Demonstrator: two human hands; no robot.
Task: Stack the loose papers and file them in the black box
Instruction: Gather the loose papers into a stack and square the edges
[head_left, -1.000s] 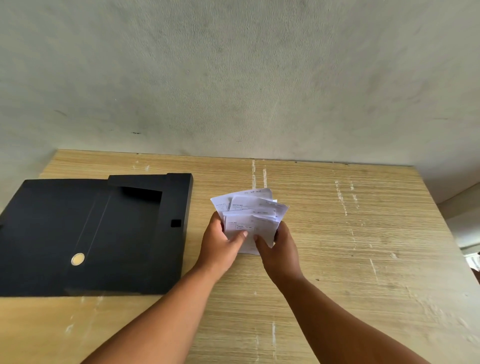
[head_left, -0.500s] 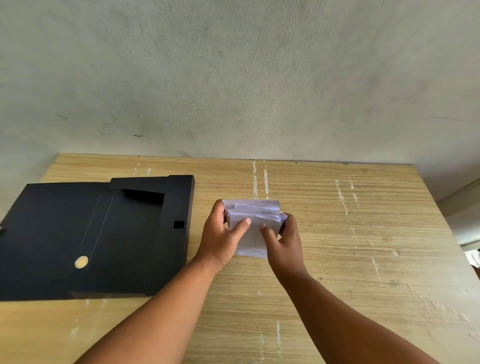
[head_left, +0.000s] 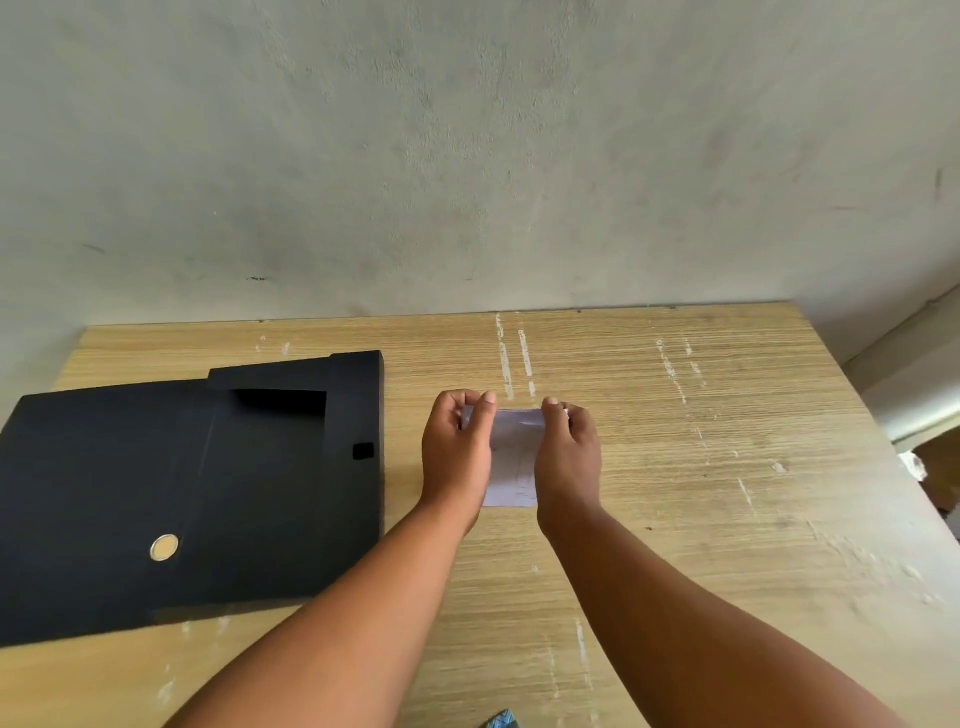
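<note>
Near the middle of the wooden table (head_left: 675, 493), a small stack of white papers (head_left: 511, 457) stands between the person's two hands. The left hand (head_left: 457, 452) clasps the stack's left edge, fingers curled over its top far corner; the right hand (head_left: 569, 457) clasps the right edge in the same way. Faint print shows on the sheet facing the camera, too small to read. Toward the table's left edge, well apart from the papers, the black box file (head_left: 182, 493) lies flat, a round metal snap (head_left: 164, 547) on its flap. Behind the table's far edge rises a grey plaster wall (head_left: 467, 156).
</note>
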